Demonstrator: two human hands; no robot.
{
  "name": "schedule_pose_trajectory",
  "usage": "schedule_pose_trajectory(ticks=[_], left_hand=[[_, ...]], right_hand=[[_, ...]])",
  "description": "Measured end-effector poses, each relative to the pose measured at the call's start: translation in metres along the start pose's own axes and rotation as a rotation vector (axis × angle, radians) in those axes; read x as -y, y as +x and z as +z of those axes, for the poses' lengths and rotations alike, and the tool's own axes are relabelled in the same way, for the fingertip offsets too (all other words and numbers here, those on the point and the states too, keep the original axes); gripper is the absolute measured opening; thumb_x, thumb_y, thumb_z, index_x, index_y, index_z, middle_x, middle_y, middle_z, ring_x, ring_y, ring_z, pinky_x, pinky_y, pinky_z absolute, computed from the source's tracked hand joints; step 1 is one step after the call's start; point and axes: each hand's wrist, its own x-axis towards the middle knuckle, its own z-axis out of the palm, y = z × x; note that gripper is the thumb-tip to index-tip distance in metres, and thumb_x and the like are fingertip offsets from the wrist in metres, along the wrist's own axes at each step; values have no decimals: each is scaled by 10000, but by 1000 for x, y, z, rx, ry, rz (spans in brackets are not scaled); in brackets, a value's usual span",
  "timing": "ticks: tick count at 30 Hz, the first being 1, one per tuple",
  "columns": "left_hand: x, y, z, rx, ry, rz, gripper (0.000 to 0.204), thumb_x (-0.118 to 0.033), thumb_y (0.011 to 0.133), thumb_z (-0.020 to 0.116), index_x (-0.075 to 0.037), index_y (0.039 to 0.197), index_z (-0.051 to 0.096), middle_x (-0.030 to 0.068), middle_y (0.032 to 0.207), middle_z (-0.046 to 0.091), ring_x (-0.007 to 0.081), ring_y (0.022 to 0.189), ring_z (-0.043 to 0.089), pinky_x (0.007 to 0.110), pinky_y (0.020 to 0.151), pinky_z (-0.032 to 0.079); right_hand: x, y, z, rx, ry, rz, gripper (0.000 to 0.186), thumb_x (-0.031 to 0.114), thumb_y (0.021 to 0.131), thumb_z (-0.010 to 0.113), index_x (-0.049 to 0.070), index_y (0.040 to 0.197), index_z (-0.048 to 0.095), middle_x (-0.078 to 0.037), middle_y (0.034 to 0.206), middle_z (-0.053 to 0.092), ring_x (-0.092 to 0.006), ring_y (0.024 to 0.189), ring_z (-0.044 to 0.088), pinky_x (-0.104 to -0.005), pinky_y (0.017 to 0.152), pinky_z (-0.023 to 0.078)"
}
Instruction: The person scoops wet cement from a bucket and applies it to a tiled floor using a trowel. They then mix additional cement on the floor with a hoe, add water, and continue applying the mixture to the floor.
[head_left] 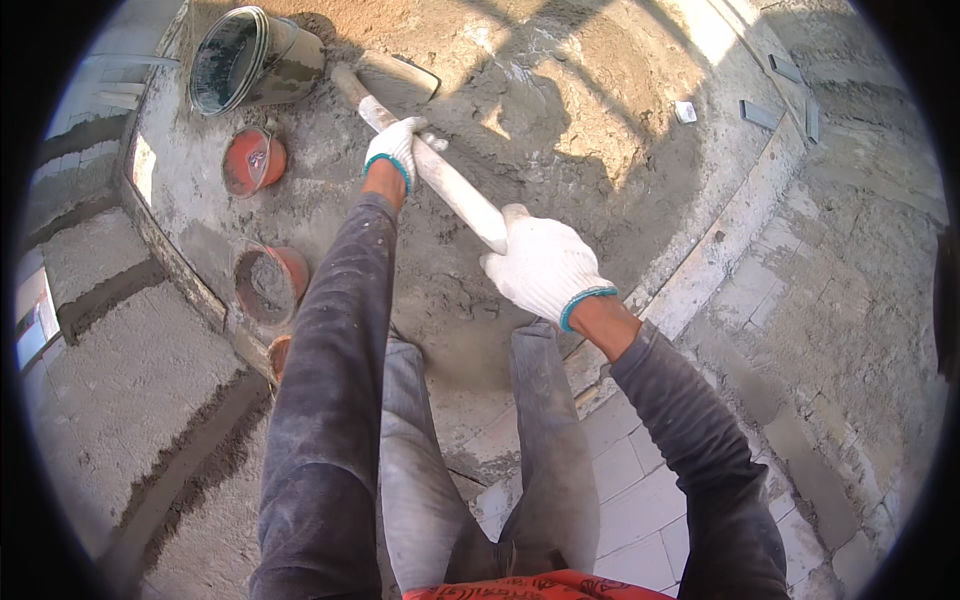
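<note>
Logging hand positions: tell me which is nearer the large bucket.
Left. In view, the left hand on the handle is below and right of the bucket; the right hand, at the handle's near end, farther right and lower.

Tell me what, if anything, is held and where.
The left hand holds a long-handled tool partway along its shaft; the right hand holds the shaft's near end.

Can see matt knitted cloth in the white gloves (pixel 548 264), smooth and dull wood, as it seems, in the pale handle (pixel 462 196), and dusty, metal-looking surface in the blade (pixel 402 76). Can notice plastic, smeared with grey, in the red bucket (pixel 240 165) and the large bucket (pixel 290 66). Can find also rough, damp-looking mortar (pixel 450 300), worn matt cloth in the dark sleeves (pixel 335 400), and smooth pale blocks (pixel 622 470).
</note>
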Motion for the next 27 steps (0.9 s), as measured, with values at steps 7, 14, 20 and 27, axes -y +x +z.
schedule_pose_trajectory(ticks=[7, 14, 20, 27], left_hand=[[193, -109, 85, 63, -234, -438, 400, -37, 1006, 669, 88, 1329, 469, 178, 981, 611, 316, 691, 673, 504, 669, 682], [137, -187, 48, 114, -634, -589, 632, -164, 1011, 733, 51, 1491, 382, 251, 1296, 543, 392, 1050, 688, 618, 933, 653], [97, -199, -64, -15, -989, -564, 733, -256, 1005, 762, -69, 1575, 341, 184, 1497, 408, 401, 1284, 590, 628, 1072, 602], [66, -248, -187, -61, -1143, -525, 612, -210, 1007, 783, -55, 1479, 426, 167, 1364, 466, 353, 1190, 628, 534, 903, 673]], right_hand=[[-18, -137, -61, 253, -253, 393, 413, 218, 939, 692, -64, 1221, 585, -331, 936, 751, -515, 964, 766, -579, 864, 615], [95, -147, -107, 369, -536, 342, 454, 235, 920, 703, -68, 1237, 586, -311, 858, 741, -506, 879, 773, -588, 788, 623], [252, -126, -98, 608, -685, 364, 485, 205, 898, 713, -85, 1261, 574, -288, 776, 725, -487, 784, 782, -544, 688, 644], [382, -199, -71, 574, -766, 164, 660, 277, 895, 788, 1, 1446, 552, -247, 940, 766, -462, 805, 769, -540, 709, 624]])
